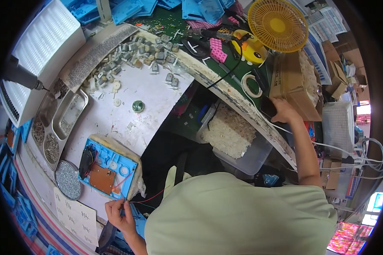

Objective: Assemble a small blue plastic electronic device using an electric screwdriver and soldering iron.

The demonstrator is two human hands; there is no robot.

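Note:
My left hand (120,213) is at the lower corner of an open blue plastic casing (134,163), thumb and forefinger pinched together. What they pinch is too small to make out; a thin red wire (151,197) runs off to the right from close by the fingertips. Inside the casing are a brown circuit board (102,179) and a black part (87,159); it rests on a padded, pale block. Reaching far right, my right hand (284,111) closes around a dark, smooth oblong thing (267,107) on the bench edge, beside a cardboard box.
Small motor-like parts (136,53) lie heaped on the white tabletop (127,102). A metal compartment tray (74,111) and a round grey pad (68,180) stand left, under an electric screwdriver (23,72). Right are a yellow fan (278,25), a cardboard box (290,80) and a plastic bin (242,161).

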